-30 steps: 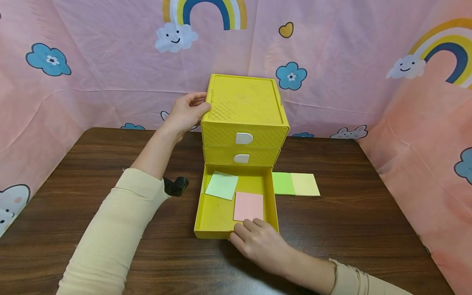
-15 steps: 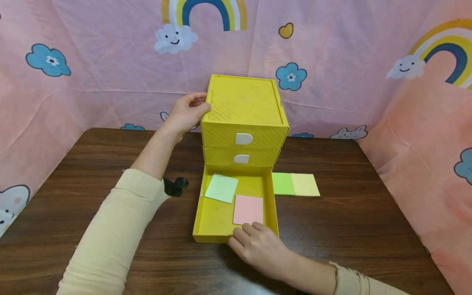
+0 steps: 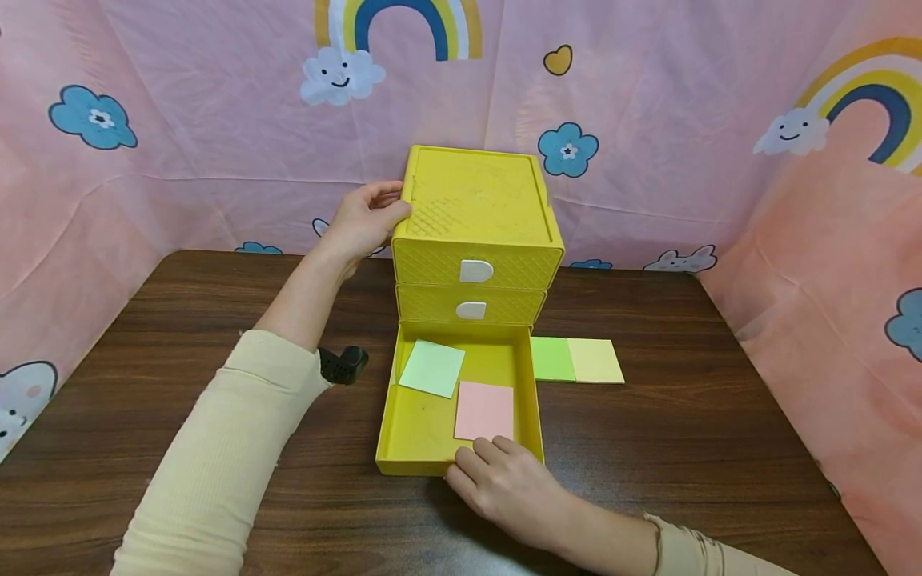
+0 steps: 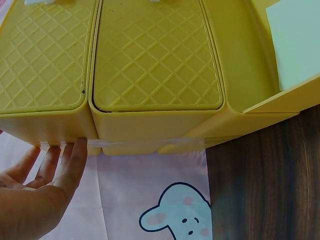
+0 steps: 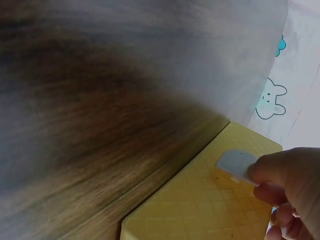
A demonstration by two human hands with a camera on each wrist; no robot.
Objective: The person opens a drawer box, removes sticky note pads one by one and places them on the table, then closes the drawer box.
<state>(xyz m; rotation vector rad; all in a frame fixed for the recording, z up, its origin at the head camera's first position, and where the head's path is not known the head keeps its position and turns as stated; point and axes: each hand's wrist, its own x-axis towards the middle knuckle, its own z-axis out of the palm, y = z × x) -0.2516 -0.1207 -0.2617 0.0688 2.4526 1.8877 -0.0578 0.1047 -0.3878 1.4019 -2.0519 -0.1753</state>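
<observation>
A yellow drawer cabinet [image 3: 479,196] stands on the table with its bottom drawer [image 3: 414,432] pulled out. Against the cabinet's upper left side rests my left hand [image 3: 363,220], thumb at the top edge; in the left wrist view its fingers [image 4: 72,167] extend fairly straight to the side wall. My right hand [image 3: 504,488] is at the drawer's front, and in the right wrist view its thumb and fingers pinch the drawer's white tab handle [image 5: 236,162]. Inside the drawer lie a pale green sticky-note pad [image 3: 432,368] and a pink sticky-note pad [image 3: 484,410].
Right of the drawer, a bright green note pad [image 3: 552,358] and a pale yellow note pad [image 3: 595,361] lie side by side on the dark wooden table [image 3: 684,448]. Two upper drawers with white handles [image 3: 476,271] are closed. A patterned pink cloth [image 3: 648,120] hangs behind.
The bottom drawer has slid slightly farther out toward me with my right hand, carrying both pads inside. My left hand has stayed in place on the cabinet.
</observation>
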